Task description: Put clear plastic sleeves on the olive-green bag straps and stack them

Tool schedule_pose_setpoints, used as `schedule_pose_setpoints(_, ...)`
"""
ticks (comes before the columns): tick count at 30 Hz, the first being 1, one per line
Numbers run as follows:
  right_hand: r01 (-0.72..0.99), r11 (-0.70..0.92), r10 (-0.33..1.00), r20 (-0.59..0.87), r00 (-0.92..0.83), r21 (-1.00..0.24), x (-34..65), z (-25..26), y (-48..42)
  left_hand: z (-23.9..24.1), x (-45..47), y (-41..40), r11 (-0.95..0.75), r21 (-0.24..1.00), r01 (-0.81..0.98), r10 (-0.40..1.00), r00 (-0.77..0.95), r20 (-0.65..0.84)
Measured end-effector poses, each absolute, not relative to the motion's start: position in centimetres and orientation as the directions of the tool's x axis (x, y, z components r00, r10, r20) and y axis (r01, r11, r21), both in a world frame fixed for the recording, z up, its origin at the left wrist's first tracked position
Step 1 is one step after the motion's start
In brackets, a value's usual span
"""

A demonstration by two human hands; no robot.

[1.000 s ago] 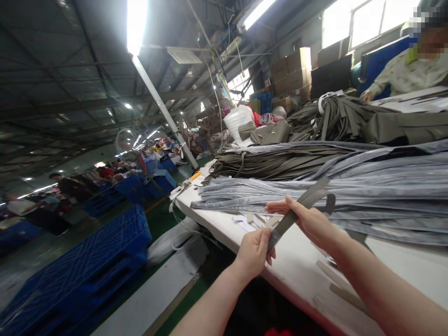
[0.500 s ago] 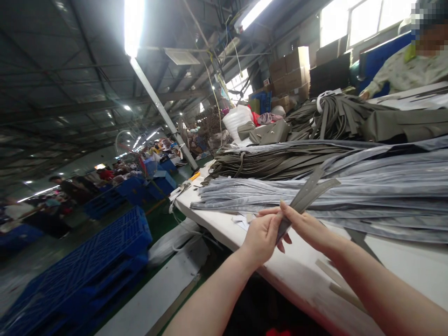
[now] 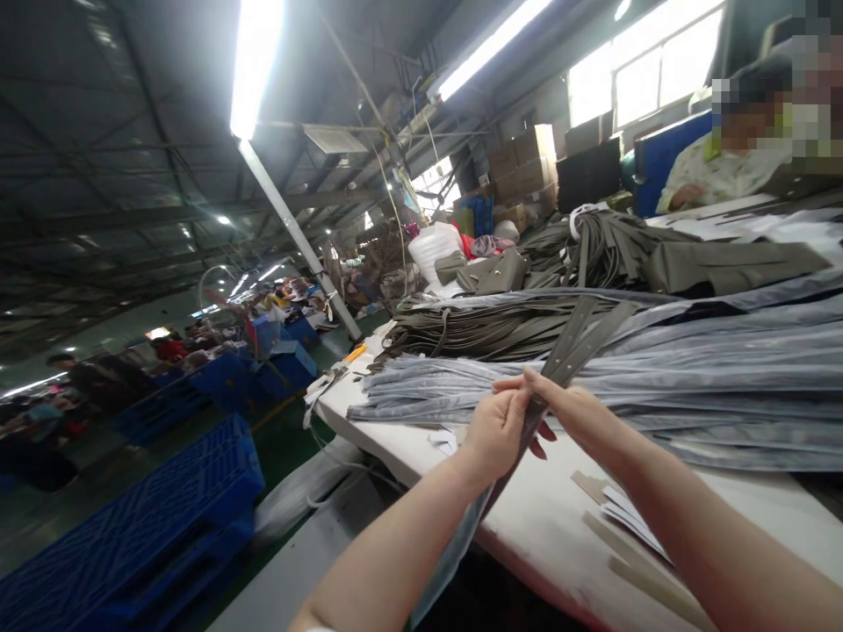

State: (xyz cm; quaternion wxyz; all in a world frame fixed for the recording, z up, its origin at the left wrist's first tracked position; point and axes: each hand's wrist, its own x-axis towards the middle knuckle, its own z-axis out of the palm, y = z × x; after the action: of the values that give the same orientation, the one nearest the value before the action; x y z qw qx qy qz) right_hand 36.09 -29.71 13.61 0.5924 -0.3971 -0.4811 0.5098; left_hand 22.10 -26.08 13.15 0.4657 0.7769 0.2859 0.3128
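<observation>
Many pale strips (image 3: 435, 386) lie in a broad heap across the worktop (image 3: 546, 505), left to right, taking up much of the space just beyond the person's hands. Farther back come dark straps (image 3: 461, 329), a small bag (image 3: 493, 274) and a tied bundle (image 3: 619, 244); at far right is a co-worker (image 3: 715, 175). Scraps (image 3: 632, 520) lie near right, partly hidden by the right forearm. Blue pallets (image 3: 138, 527) stand on the floor at left, well apart.

The held strap (image 3: 572, 351) is above the worktop's near edge, in front of the heap. Its long axis slants from near left to far right; two flat ends point up and far right, spread in a narrow V. The lower part hangs past the edge. The left hand (image 3: 493, 434) has its grip clenched round the strap; the right hand (image 3: 570, 405) pinches it just beside, thumb on top.
</observation>
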Motion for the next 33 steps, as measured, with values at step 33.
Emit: schedule_pose_setpoints(33, 0.053, 0.549, 0.775, 0.532, 0.341, -0.834, 40.2, 32.9, -25.3, 21.5, 22.9, -23.2, -0.424, 0.897, -0.129, 0.757, 0.493, 0.429)
